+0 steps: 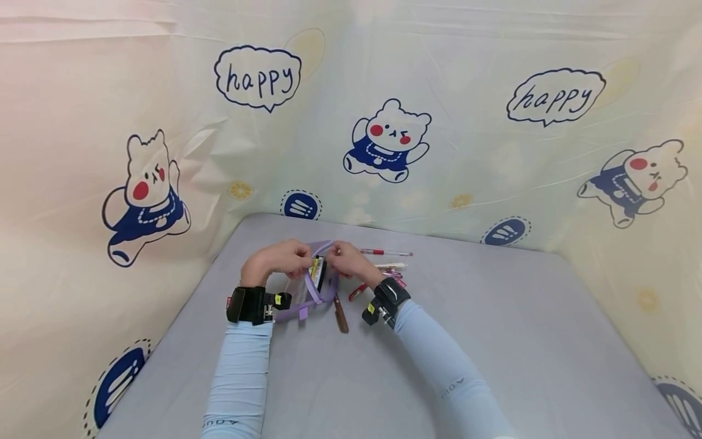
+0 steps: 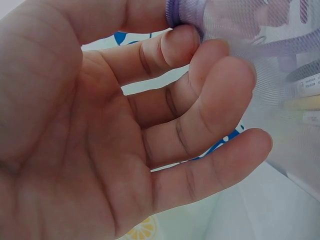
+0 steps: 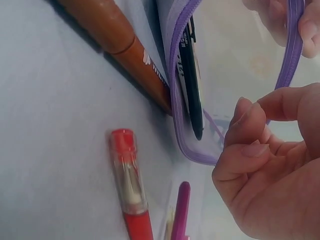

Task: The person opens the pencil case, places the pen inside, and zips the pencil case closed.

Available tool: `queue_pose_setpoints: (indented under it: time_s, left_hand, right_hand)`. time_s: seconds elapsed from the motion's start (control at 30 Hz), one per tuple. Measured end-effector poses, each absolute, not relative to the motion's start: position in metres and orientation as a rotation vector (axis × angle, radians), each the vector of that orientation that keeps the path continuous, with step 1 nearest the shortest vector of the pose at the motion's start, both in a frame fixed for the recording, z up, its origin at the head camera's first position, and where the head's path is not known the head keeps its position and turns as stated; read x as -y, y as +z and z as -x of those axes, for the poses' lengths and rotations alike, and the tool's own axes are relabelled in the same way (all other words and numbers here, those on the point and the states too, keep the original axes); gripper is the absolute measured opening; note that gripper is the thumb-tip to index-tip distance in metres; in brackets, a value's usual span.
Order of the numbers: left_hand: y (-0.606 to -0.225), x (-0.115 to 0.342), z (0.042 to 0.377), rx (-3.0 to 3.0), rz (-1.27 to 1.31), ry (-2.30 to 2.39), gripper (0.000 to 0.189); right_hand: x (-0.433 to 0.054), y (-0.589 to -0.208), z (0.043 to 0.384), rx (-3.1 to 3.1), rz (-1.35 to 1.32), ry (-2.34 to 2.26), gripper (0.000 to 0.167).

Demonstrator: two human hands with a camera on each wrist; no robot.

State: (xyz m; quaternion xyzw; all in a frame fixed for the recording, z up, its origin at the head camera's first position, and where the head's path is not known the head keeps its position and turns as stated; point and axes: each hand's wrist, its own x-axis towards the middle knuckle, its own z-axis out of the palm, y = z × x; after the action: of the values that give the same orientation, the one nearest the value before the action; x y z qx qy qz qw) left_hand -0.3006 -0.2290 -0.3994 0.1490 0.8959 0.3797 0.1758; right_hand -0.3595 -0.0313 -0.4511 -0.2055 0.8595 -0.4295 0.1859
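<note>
A see-through mesh pencil pouch with purple zip edging [image 1: 312,288] stands with its mouth spread between both hands. My left hand [image 1: 287,257] pinches one side of the purple rim between thumb and index finger; its other fingers are loosely bent in the left wrist view. On the opposite side, my right hand [image 1: 347,258] has its thumb and index finger drawn together at the rim, partly hiding the strip. Inside the pouch lie a dark pen [image 3: 190,80] and a yellow item [image 1: 315,267]. A brown marker [image 1: 341,316] lies on the table against the pouch.
Right of the pouch, a red-capped pen [image 3: 129,185], a purple pen [image 3: 181,210], a white pen [image 1: 392,266] and another red pen [image 1: 384,252] lie on the grey table [image 1: 466,341]. A printed curtain [image 1: 439,55] stands behind and at the sides.
</note>
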Motion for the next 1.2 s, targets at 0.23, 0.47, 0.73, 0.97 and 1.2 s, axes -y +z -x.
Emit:
queue_pose_setpoints:
  time_s: [0.23,0.47,0.73,0.97,1.2]
  left_hand:
    - [-0.401,0.230,0.302,-2.533,-0.438,1.071,0.014]
    - [-0.402,0.230,0.301,-2.534,-0.440,1.066,0.014]
    - [-0.400,0.229,0.300,-2.539,-0.454,1.069,0.014]
    - [-0.403,0.227,0.301,-2.526,-0.450,1.070,0.015]
    - [-0.403,0.226,0.302,-2.523,-0.454,1.072,0.014]
  right_hand:
    - [0.022,-0.448,0.359,-2.460,0.560,-1.173,0.009]
    - [0.008,-0.441,0.361,-2.533,0.571,-1.072,0.012]
    - [-0.016,-0.432,0.372,-2.520,0.626,-0.986,0.017]
    - [-0.034,-0.434,0.377,-2.557,0.626,-0.869,0.019]
    - [-0.045,-0.438,0.379,-2.633,0.619,-0.782,0.012]
